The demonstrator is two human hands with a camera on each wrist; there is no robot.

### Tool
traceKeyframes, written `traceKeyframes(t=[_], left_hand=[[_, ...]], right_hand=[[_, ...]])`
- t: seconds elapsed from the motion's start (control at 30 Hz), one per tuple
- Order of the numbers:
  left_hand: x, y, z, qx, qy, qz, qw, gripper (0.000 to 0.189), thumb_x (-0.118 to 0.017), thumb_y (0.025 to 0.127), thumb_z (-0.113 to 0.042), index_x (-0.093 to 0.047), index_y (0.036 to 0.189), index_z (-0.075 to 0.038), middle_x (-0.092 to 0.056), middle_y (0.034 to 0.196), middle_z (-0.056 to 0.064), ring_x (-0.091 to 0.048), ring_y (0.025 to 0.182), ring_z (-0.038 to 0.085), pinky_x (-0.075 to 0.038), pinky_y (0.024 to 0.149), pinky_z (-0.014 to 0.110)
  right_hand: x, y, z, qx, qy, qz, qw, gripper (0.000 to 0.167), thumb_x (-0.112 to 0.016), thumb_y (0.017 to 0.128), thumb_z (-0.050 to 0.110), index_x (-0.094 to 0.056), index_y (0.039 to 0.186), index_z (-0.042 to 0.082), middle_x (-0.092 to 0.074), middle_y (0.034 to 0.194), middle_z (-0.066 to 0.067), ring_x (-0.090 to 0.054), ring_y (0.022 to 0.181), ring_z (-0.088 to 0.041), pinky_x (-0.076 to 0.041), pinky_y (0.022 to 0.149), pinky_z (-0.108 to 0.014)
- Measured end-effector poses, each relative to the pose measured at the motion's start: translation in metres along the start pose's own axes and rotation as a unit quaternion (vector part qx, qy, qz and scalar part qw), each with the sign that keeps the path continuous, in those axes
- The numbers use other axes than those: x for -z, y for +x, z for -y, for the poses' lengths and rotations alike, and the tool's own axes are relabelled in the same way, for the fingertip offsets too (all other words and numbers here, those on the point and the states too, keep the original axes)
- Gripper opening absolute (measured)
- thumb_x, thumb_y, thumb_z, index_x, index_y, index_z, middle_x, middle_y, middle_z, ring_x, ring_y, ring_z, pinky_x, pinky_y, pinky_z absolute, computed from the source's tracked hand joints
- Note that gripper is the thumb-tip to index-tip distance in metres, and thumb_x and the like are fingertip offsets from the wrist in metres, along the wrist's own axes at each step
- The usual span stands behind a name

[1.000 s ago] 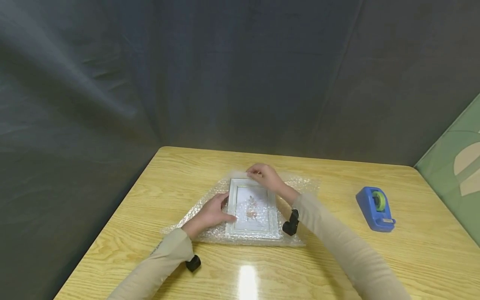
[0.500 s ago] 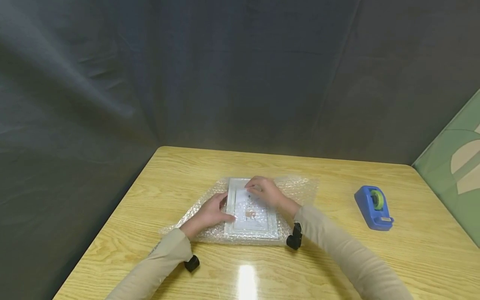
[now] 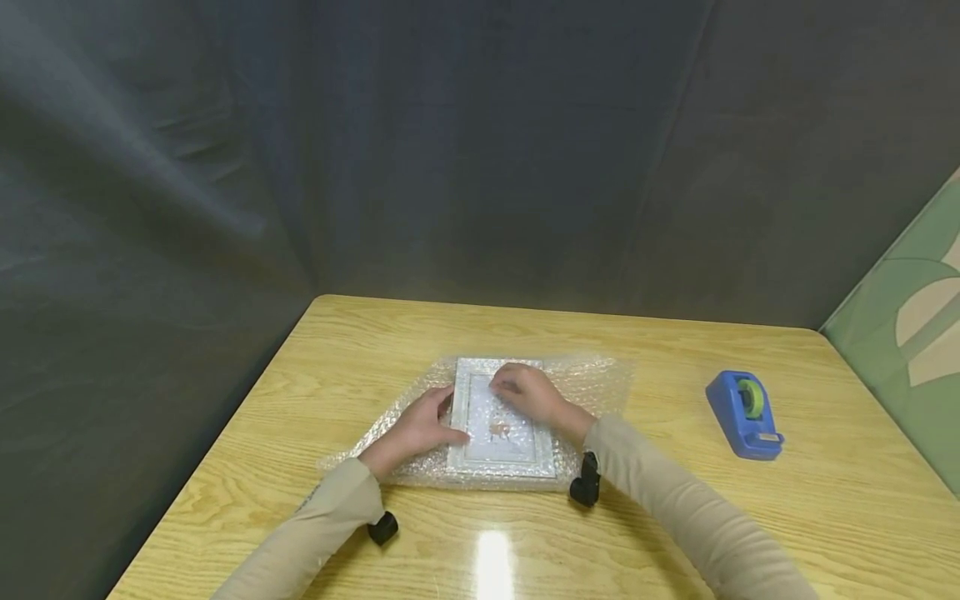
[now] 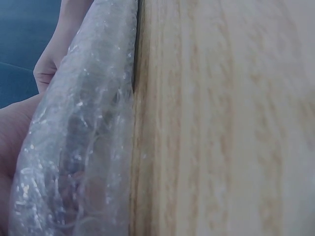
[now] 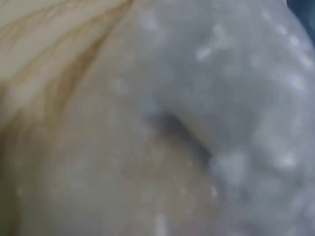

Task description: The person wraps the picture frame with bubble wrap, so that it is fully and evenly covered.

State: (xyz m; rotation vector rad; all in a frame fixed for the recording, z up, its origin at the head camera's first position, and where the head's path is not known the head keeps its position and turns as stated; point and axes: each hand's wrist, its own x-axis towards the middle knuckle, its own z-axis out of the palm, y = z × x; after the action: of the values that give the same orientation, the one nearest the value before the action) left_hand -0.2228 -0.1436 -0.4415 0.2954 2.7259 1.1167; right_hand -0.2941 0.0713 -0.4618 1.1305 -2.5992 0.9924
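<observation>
A pale, whitish picture frame (image 3: 546,450) with a small floral picture lies on a sheet of bubble wrap (image 3: 596,382), part of which covers its face. My left hand (image 3: 420,423) holds the frame's left edge, the thumb over the border and the fingers along the side. Above the upper part of the picture, my right hand (image 3: 534,393) pinches the edge of the clear wrap with bent fingers. Bubble wrap (image 4: 83,128) fills the left of the left wrist view, with a hand partly behind it. The right wrist view is blurred, mostly wrap (image 5: 246,98).
A blue tape dispenser (image 3: 742,417) with a green roll stands on the right side of the wooden table (image 3: 660,533). Dark curtains (image 3: 480,167) hang behind and to the left. A green patterned panel (image 3: 915,317) borders the right side.
My right hand has moved from the frame's top edge down over the picture, drawing the bubble wrap across the face. My left hand has stayed in place.
</observation>
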Motion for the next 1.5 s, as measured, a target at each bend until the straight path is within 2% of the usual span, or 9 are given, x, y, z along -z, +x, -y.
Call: traceKeyframes(t=[0.2,0.43,0.57,0.67,0.77,0.9,1.07,1.27,1.5], left_hand=[[0.0,0.0,0.0,-0.004,-0.001,0.0,1.0,0.094,-0.08,0.064,-0.03,-0.032,0.139,-0.002,-0.045,0.13,0.018,-0.049,0.111,0.031,-0.042,0.095,0.042],[0.003,0.0,-0.001,-0.011,-0.022,0.009,0.9997,0.095,-0.08,0.064,-0.03,-0.03,0.14,0.0,-0.04,0.135,0.02,-0.045,0.117,0.034,-0.039,0.099,0.043],[0.003,0.002,-0.003,-0.029,0.019,-0.007,0.9994,0.092,-0.078,0.066,-0.031,-0.031,0.139,0.001,-0.039,0.137,0.019,-0.044,0.118,0.034,-0.038,0.099,0.045],[0.003,0.006,-0.006,-0.059,0.085,-0.029,0.9942,0.087,-0.075,0.07,-0.033,-0.033,0.137,0.002,-0.038,0.138,0.019,-0.039,0.122,0.036,-0.034,0.101,0.048],[0.001,0.01,-0.012,-0.101,0.163,-0.049,0.9801,0.081,-0.073,0.073,-0.034,-0.037,0.135,0.004,-0.038,0.138,0.019,-0.034,0.127,0.034,-0.03,0.104,0.047],[-0.002,0.013,-0.016,-0.14,0.211,-0.044,0.9664,0.074,-0.071,0.076,-0.033,-0.041,0.132,0.004,-0.039,0.138,0.017,-0.033,0.128,0.031,-0.031,0.104,0.044],[-0.006,0.017,-0.015,-0.175,0.213,-0.007,0.9612,0.056,-0.07,0.078,-0.03,-0.054,0.121,0.002,-0.052,0.125,0.014,-0.044,0.118,0.028,-0.038,0.099,0.041],[-0.006,0.02,-0.016,-0.194,0.216,-0.003,0.9568,0.046,-0.07,0.077,-0.028,-0.06,0.113,0.0,-0.057,0.116,0.011,-0.048,0.111,0.025,-0.04,0.097,0.038],[-0.006,0.019,-0.016,-0.195,0.217,-0.003,0.9565,0.043,-0.069,0.078,-0.027,-0.061,0.111,0.0,-0.058,0.116,0.01,-0.048,0.111,0.024,-0.04,0.098,0.037]], right_hand=[[0.002,-0.003,0.001,0.005,-0.006,0.016,0.9998,0.012,-0.062,0.085,0.012,-0.067,0.094,0.008,-0.065,0.097,-0.004,-0.06,0.093,-0.02,-0.047,0.088,-0.036],[0.006,-0.008,0.003,0.001,0.034,0.055,0.9979,0.025,-0.067,0.081,0.018,-0.065,0.102,0.004,-0.062,0.107,-0.006,-0.056,0.102,-0.022,-0.045,0.093,-0.037],[0.007,-0.01,0.007,-0.01,0.02,0.065,0.9976,0.026,-0.066,0.082,0.018,-0.065,0.104,0.003,-0.06,0.112,-0.009,-0.054,0.106,-0.024,-0.042,0.096,-0.04],[0.007,-0.01,0.008,-0.002,-0.007,0.061,0.9981,0.025,-0.065,0.083,0.017,-0.065,0.104,0.003,-0.06,0.112,-0.01,-0.054,0.106,-0.025,-0.041,0.096,-0.04],[0.007,-0.01,0.008,-0.003,-0.013,0.057,0.9983,0.024,-0.064,0.083,0.017,-0.065,0.103,0.003,-0.06,0.111,-0.01,-0.054,0.106,-0.025,-0.042,0.095,-0.04],[0.006,-0.01,0.009,-0.008,-0.001,0.051,0.9987,0.024,-0.065,0.083,0.017,-0.065,0.103,0.003,-0.06,0.111,-0.009,-0.055,0.105,-0.025,-0.042,0.095,-0.04],[0.005,-0.01,0.01,0.003,0.001,0.043,0.9991,0.023,-0.066,0.082,0.016,-0.066,0.101,0.002,-0.061,0.11,-0.01,-0.056,0.104,-0.025,-0.043,0.094,-0.04],[0.007,-0.011,0.008,-0.001,0.014,0.048,0.9988,0.026,-0.065,0.083,0.016,-0.063,0.105,0.001,-0.061,0.11,-0.01,-0.056,0.103,-0.024,-0.044,0.093,-0.039],[0.04,-0.022,0.001,-0.034,0.015,0.017,0.9992,0.031,-0.06,0.087,0.015,-0.059,0.112,-0.003,-0.06,0.111,-0.014,-0.056,0.103,-0.029,-0.045,0.091,-0.044]])
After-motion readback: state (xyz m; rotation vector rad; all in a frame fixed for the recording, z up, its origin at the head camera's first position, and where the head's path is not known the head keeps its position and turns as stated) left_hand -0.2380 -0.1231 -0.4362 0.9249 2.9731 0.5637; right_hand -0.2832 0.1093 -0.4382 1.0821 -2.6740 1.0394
